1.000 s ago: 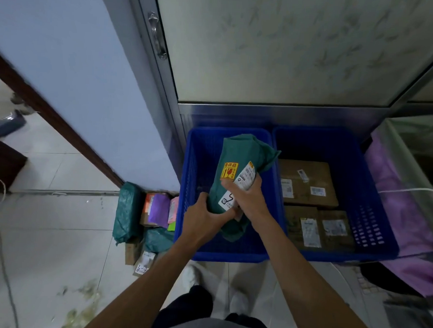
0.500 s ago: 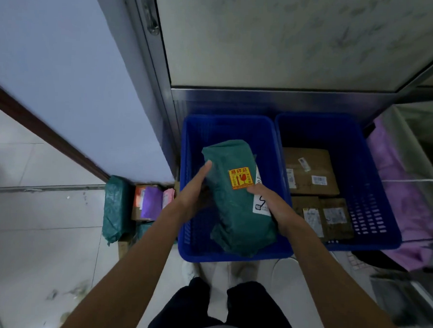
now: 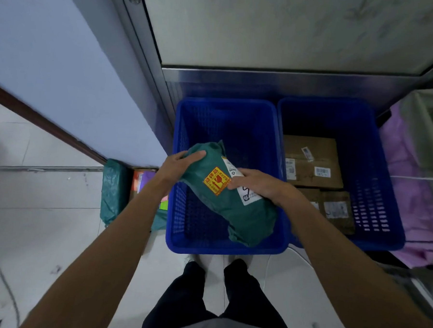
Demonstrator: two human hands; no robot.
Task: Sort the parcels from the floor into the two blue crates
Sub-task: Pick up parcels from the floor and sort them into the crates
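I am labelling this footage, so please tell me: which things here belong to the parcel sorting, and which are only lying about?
Belongs to the job: green parcel, gripped by the left hand, right hand laid on it; left blue crate; right blue crate holding cardboard boxes; floor parcels.
Lying about: purple cloth; metal door.

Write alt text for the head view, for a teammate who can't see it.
Two hands hold a green parcel inside the left blue crate: the left hand grips its far end, the right hand lies on its label. The right blue crate holds cardboard boxes; more parcels sit on the floor left of the crates.
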